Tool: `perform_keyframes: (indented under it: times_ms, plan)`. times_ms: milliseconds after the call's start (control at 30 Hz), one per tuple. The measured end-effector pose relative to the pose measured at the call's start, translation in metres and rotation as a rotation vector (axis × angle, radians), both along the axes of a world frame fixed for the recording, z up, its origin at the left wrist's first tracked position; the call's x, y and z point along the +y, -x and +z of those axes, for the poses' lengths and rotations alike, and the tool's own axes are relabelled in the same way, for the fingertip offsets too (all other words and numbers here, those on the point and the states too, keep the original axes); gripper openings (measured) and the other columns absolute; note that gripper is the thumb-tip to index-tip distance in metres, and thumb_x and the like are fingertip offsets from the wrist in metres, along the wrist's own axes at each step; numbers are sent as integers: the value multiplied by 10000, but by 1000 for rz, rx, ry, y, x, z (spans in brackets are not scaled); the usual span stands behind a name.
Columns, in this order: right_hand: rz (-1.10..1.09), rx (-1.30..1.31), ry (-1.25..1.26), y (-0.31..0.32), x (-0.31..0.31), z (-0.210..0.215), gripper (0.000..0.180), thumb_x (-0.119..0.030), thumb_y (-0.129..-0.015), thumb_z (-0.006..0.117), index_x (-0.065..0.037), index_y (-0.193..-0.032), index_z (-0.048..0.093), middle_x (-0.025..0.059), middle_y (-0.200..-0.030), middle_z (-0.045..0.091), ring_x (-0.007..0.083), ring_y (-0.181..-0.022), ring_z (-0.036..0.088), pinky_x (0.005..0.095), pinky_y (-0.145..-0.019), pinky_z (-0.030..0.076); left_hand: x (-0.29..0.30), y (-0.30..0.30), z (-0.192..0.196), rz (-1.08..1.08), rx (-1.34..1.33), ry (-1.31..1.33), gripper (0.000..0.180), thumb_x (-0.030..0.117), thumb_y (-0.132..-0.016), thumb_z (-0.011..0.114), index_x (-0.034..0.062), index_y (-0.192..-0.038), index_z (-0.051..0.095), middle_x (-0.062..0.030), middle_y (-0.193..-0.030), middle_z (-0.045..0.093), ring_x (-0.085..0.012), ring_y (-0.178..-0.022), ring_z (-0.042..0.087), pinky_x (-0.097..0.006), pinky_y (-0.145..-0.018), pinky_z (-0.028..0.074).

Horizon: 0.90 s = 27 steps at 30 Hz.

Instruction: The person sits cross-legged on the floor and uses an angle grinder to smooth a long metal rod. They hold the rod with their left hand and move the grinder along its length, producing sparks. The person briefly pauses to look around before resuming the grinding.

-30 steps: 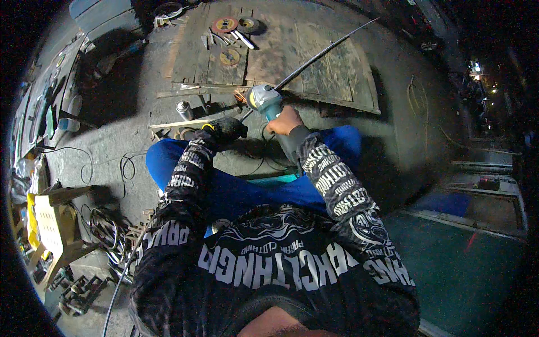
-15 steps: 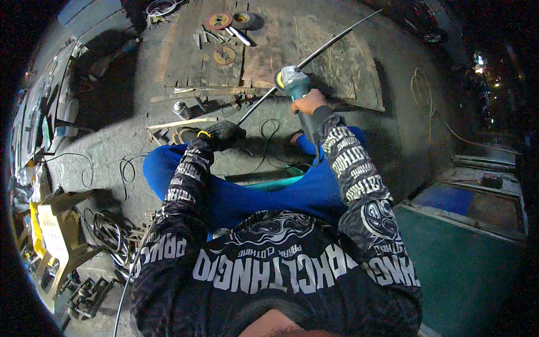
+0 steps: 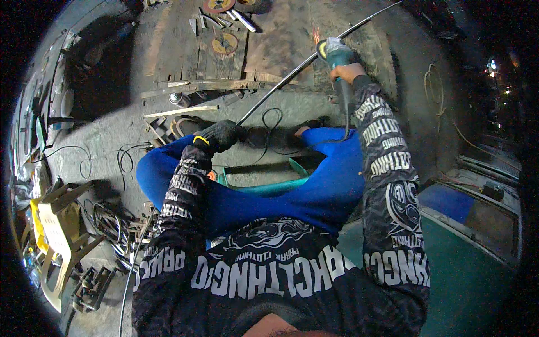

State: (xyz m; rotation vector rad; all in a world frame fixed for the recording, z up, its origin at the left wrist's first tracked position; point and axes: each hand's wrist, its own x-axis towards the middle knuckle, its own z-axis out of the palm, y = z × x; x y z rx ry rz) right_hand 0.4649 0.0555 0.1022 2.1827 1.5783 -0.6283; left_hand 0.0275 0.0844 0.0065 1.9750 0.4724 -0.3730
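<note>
A long thin metal rod (image 3: pixel 281 84) runs slantwise from my lap area to the far right, across a wooden board. My left hand (image 3: pixel 220 136), in a dark glove with a yellow cuff edge, is closed round the rod's near end. In my bare right hand (image 3: pixel 347 72) is a teal angle grinder (image 3: pixel 339 53), gripped by its body. Its yellowish disc (image 3: pixel 321 49) meets the rod on the far stretch, and a few orange sparks rise just beyond it. From the grinder's rear a dark cord hangs down past my right knee.
On the wooden board (image 3: pixel 168 50) lie a worn disc (image 3: pixel 224 43) and several short metal pieces (image 3: pixel 242 21). A spray can (image 3: pixel 179 100) and a wooden strip (image 3: pixel 182 111) lie on the floor before it. A broken plastic chair (image 3: pixel 59 224) and coiled cables (image 3: pixel 106 224) are at the left.
The grinder and my right hand have moved away and to the right along the rod. Sparks now show at the disc. My left hand keeps its hold.
</note>
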Motion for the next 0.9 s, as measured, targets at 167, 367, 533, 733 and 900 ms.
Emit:
perform_keyframes:
  times_ms: [167, 367, 533, 733, 900]
  plan:
    - [133, 128, -5, -49, 27, -1, 368, -442, -675, 650, -149, -890, 713, 81, -1051, 663, 249, -987, 609, 327, -860, 454, 3, -7, 15, 105, -19, 98, 205, 189, -855, 486, 86, -896, 658, -40, -636, 573, -139, -488, 517, -301, -443, 409]
    - [-116, 170, -61, -121, 48, -2, 407, -479, -726, 597, -170, -966, 709, 73, -1098, 648, 220, -1042, 581, 332, -889, 423, 9, -11, -2, 31, -262, 10, 203, 167, -857, 470, 74, -915, 640, -101, -778, 615, -235, -673, 590, -362, -590, 464]
    - [-214, 159, -89, -188, 70, -15, 365, -421, -788, 547, -147, -969, 705, 28, -1109, 636, 199, -1060, 552, 336, -897, 405, 17, -18, -12, 6, -217, 85, 181, 145, -843, 481, 59, -885, 635, -118, -870, 631, -259, -786, 590, -370, -685, 462]
    - [-265, 301, -167, -186, 77, -12, 443, -450, -707, 616, -97, -958, 709, 51, -1091, 634, 205, -1027, 559, 345, -861, 422, 22, -24, 1, 43, -272, 133, 185, 144, -851, 487, 79, -902, 653, -53, -733, 600, -171, -658, 563, -315, -596, 442]
    - [-389, 259, -189, -116, 51, 0, 523, -468, -587, 710, -86, -943, 709, 126, -1038, 652, 214, -966, 592, 341, -827, 447, 12, -18, 22, 50, -97, 188, 181, 182, -858, 524, 84, -928, 659, 7, -626, 531, -95, -516, 495, -271, -454, 383]
